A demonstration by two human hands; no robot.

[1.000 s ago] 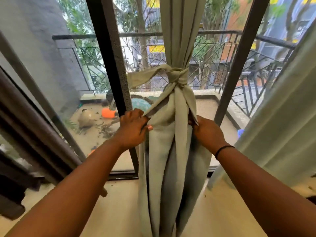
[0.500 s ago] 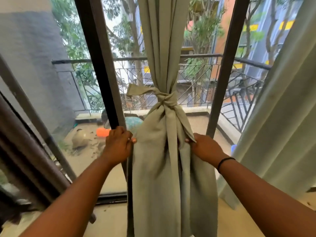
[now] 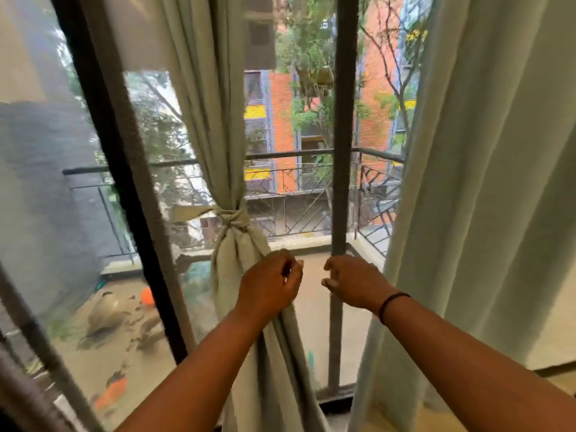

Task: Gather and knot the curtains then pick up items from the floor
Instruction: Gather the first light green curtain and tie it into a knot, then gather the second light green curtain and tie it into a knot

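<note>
The pale green curtain [image 3: 202, 120] hangs gathered in front of the glass door, tied in a knot [image 3: 232, 218] at railing height. My left hand [image 3: 269, 285] hovers in front of its right edge below the knot, fingers loosely curled, with no cloth visibly between them. My right hand [image 3: 352, 282], with a black band on the wrist, is level with it a little to the right, in front of the dark door post [image 3: 339, 151]; its fingers are loosely curled and empty. A second pale green curtain [image 3: 483, 182] hangs loose at the right. No floor items are visible inside.
A dark door frame [image 3: 124, 182] slants down the left. Behind the glass lies a balcony with a metal railing [image 3: 296, 154], a tipped clay pot [image 3: 106, 310] and an orange object [image 3: 147, 297]. A dark curtain [image 3: 25, 385] fills the lower left corner.
Both hands have let go of the knotted curtain's sides and moved right, close together. The view has tilted up and turned right, so the knotted curtain now sits left of the hands.
</note>
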